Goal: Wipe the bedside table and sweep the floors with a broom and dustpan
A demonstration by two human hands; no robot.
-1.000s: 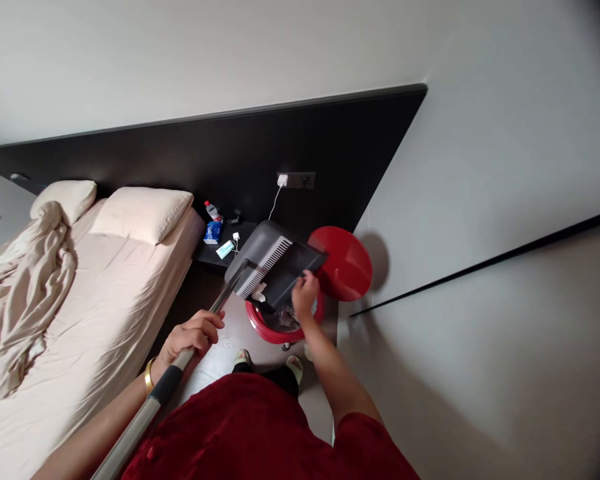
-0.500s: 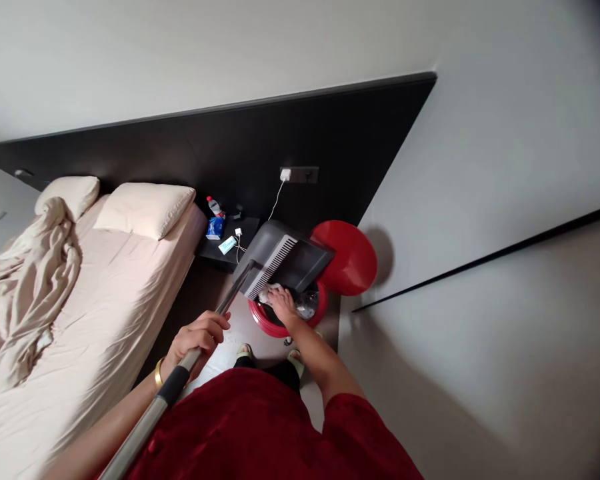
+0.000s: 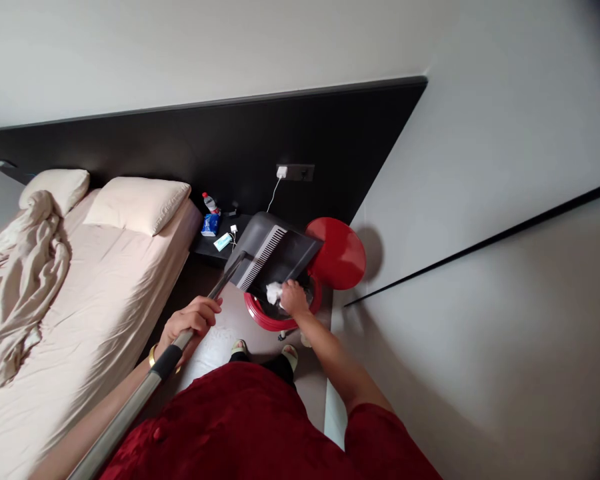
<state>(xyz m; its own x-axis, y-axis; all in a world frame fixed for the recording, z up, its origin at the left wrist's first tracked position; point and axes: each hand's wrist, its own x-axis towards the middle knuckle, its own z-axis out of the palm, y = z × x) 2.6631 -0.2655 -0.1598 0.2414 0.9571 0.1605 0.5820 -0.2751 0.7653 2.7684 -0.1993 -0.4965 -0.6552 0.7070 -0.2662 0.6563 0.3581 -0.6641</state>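
My left hand (image 3: pixel 193 319) is closed around the long metal handle (image 3: pixel 145 387) of a dark grey dustpan (image 3: pixel 285 253). The dustpan tilts over an open red bin (image 3: pixel 263 319), its comb-like ridged part (image 3: pixel 263 257) facing up. My right hand (image 3: pixel 295 298) sits at the dustpan's lower lip, above the bin. A crumpled white tissue (image 3: pixel 275 292) is pinched at its fingertips. The dustpan hides much of the bin's inside.
The red bin lid (image 3: pixel 337 255) stands raised behind the bin. To the left lies a bed with beige sheets (image 3: pixel 90 313). A black nightstand (image 3: pixel 207 248) holds a bottle and small packets. A charger cable hangs from a wall socket (image 3: pixel 295 173).
My right hand has come down from the dustpan's edge onto the white tissue and shifted slightly right. My left hand stays on the handle.
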